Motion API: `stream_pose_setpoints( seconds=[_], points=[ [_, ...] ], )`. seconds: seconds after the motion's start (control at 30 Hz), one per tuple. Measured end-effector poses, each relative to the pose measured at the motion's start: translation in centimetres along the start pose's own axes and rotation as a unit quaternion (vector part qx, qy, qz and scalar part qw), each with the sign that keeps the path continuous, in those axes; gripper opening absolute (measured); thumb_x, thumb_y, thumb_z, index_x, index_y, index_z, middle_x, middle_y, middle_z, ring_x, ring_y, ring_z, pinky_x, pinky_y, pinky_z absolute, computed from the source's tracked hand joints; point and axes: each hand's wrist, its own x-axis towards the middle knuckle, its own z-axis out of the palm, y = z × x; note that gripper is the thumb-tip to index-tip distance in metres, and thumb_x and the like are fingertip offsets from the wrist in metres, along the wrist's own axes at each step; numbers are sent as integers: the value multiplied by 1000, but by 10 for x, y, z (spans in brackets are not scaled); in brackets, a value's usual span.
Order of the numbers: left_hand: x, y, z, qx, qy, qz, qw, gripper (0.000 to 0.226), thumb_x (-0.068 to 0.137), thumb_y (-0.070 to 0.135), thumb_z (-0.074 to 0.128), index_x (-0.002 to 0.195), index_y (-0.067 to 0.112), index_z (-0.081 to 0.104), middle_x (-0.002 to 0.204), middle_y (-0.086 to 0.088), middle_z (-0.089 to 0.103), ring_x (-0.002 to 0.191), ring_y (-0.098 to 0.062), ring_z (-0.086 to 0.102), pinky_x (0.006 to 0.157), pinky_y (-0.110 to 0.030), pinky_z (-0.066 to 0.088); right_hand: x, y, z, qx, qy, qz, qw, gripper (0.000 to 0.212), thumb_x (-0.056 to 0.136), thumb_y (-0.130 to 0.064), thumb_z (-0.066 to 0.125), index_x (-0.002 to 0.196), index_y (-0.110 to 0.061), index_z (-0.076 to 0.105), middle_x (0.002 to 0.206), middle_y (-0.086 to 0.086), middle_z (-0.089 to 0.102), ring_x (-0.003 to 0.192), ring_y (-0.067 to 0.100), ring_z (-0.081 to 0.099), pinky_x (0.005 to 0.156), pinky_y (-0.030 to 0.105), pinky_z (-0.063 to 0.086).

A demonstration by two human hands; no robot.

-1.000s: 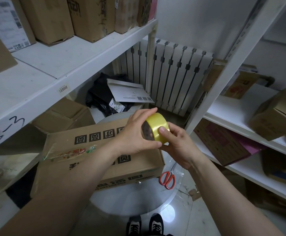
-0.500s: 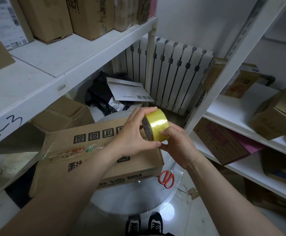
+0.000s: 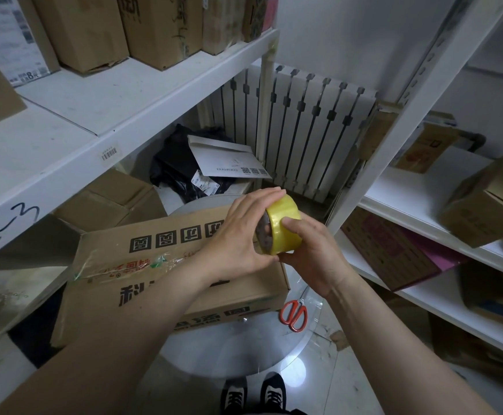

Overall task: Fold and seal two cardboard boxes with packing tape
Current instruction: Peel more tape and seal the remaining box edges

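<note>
A yellow roll of packing tape (image 3: pixel 283 221) is held up between both hands above a closed cardboard box (image 3: pixel 154 265) with black printed characters and old clear tape on its top. My left hand (image 3: pixel 238 232) grips the roll from the left, fingers curled over its top edge. My right hand (image 3: pixel 307 253) holds it from the right, thumb pressed on the yellow outer band. The box lies on a round glass table (image 3: pixel 229 348).
Red-handled scissors (image 3: pixel 293 314) lie on the glass right of the box. White shelving with cardboard boxes (image 3: pixel 160 28) runs along the left and right (image 3: pixel 483 202). A white radiator (image 3: pixel 304 127), a black bag and a white envelope (image 3: pixel 226 160) sit behind. My shoes (image 3: pixel 253 393) show below.
The roll has turned slightly in my hands, showing more of its core side. Both hands stay at about the same place above the box.
</note>
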Motion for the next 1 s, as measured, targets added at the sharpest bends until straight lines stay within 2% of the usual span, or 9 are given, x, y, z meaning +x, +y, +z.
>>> stream_pose_setpoints(
  seconds=[0.1,0.2,0.3,0.47,0.63,0.77,0.9,1.0],
  points=[
    [0,1,-2,-37,-6,-28,999,102,70,32,84,152,26,24,155,10,25,142,0,19,115,-15,15,0,3,-2,-8,-4,-12,1000,33,82,-20,61,111,-4,64,93,11,65,91,21,61,75,34,52],
    [0,-1,-3,-104,-13,-92,990,103,70,49,79,152,36,18,155,11,24,142,-7,24,114,-40,32,0,3,-3,-15,-10,-20,1000,34,83,-20,60,114,-5,64,98,13,63,95,22,61,82,38,50],
    [0,-2,-3,-126,-13,-125,984,107,66,60,75,151,40,14,154,11,26,140,-12,29,110,-49,39,0,3,-3,-35,-16,-30,999,31,84,-20,59,112,-7,65,101,15,60,97,25,59,86,39,49],
    [-1,-2,-5,-126,12,-100,987,98,64,46,82,145,34,29,144,8,35,134,-10,36,104,-46,46,0,3,-2,-71,-8,-29,997,23,78,-19,57,98,-13,68,95,9,63,93,21,60,80,33,51],
    [-2,1,-6,-81,12,-50,995,98,64,33,89,144,30,33,150,12,30,139,-4,28,110,-42,41,3,-4,1,-60,4,-6,998,29,72,-21,56,98,-10,65,91,10,63,82,18,64,68,32,51],
    [-2,3,-5,-30,30,-8,999,98,63,28,90,144,22,35,151,4,33,141,-8,30,115,-35,33,4,-7,2,-54,14,4,998,38,71,-25,57,105,-11,63,98,12,61,86,19,65,71,34,52],
    [-2,3,-4,-7,34,12,999,97,63,27,90,143,18,36,152,1,34,142,-9,29,117,-30,28,5,-7,1,-38,5,2,999,37,72,-28,60,106,-13,65,100,12,61,91,24,62,74,38,51],
    [-1,1,-3,3,36,28,999,96,64,27,89,143,19,35,152,2,32,144,-9,25,119,-24,20,5,-5,-2,-36,-14,-10,999,43,72,-26,62,111,-7,63,104,16,55,96,29,56,77,40,49]
  ],
)
